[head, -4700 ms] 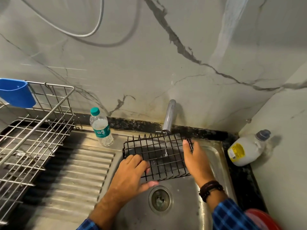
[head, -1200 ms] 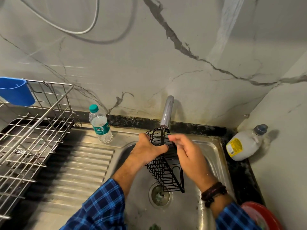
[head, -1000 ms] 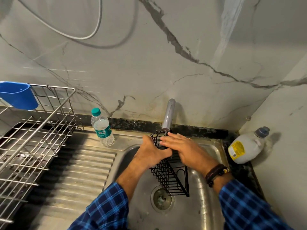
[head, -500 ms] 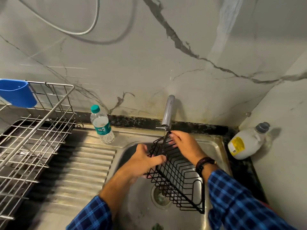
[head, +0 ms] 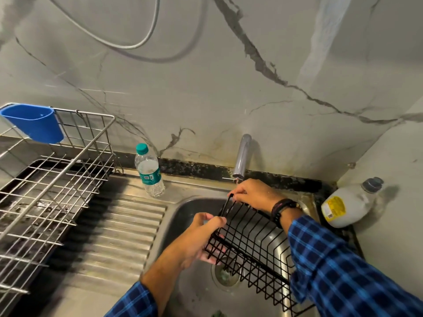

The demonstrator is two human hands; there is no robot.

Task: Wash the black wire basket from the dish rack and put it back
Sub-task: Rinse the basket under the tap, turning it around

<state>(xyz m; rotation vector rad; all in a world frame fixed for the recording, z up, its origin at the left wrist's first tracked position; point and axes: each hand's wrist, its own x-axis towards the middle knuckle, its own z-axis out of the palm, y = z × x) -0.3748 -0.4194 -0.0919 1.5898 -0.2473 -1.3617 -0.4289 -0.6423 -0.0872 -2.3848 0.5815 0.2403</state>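
Observation:
The black wire basket (head: 254, 245) hangs tilted over the steel sink (head: 183, 211), above the drain, its open side facing up towards me. My left hand (head: 201, 241) grips its near left end, thumb over the rim and fingers under the wires. My right hand (head: 254, 194) pinches the far top rim just below the tap spout (head: 241, 156). A thin trickle leaves the spout near my right fingers. The silver dish rack (head: 52, 184) stands at the left on the drainboard.
A blue cup holder (head: 34, 122) hangs on the rack's back corner. A clear water bottle (head: 148, 171) with a teal cap stands by the sink's back left edge. A white soap jug (head: 350, 202) lies at the right corner. The ribbed drainboard (head: 119, 227) lies between rack and sink.
The basket has turned from standing on end under the tap to lying more level and lower over the drain. My left hand has slid to its near end; my right hand now pinches the far rim.

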